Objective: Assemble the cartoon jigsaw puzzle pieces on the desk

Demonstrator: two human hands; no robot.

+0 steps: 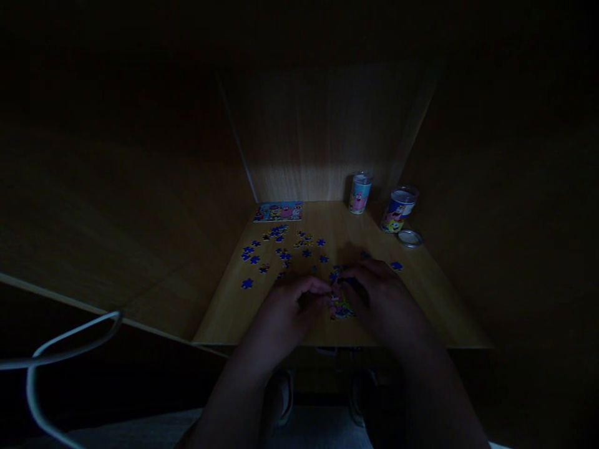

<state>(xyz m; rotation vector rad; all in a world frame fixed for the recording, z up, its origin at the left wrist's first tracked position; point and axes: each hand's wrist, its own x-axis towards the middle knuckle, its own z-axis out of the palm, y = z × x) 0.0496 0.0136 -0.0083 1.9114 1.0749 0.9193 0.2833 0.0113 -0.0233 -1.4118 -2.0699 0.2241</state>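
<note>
In dim light, a partly joined jigsaw puzzle (pixel 344 310) with pink, yellow and blue printing lies near the front of the wooden desk (pixel 299 321). My left hand (pixel 294 305) reaches in from its left side, thumb and fingers closed at the puzzle's edge. From the right, my right hand (pixel 377 293) curls over it with its fingertips at the upper part of the puzzle. The fingers of both hands meet close together there. Darkness and my fingers hide which single pieces they grip. Loose blue puzzle pieces (pixel 284 254) are scattered to the left and beyond my hands.
A printed picture card (pixel 278 211) lies at the back left. Two cartoon-printed cans, a light blue one (pixel 359 194) and a dark blue one (pixel 397 211), stand at the back right beside a round lid (pixel 410 238). Wooden panels enclose the desk. A white cable (pixel 70 340) hangs at left.
</note>
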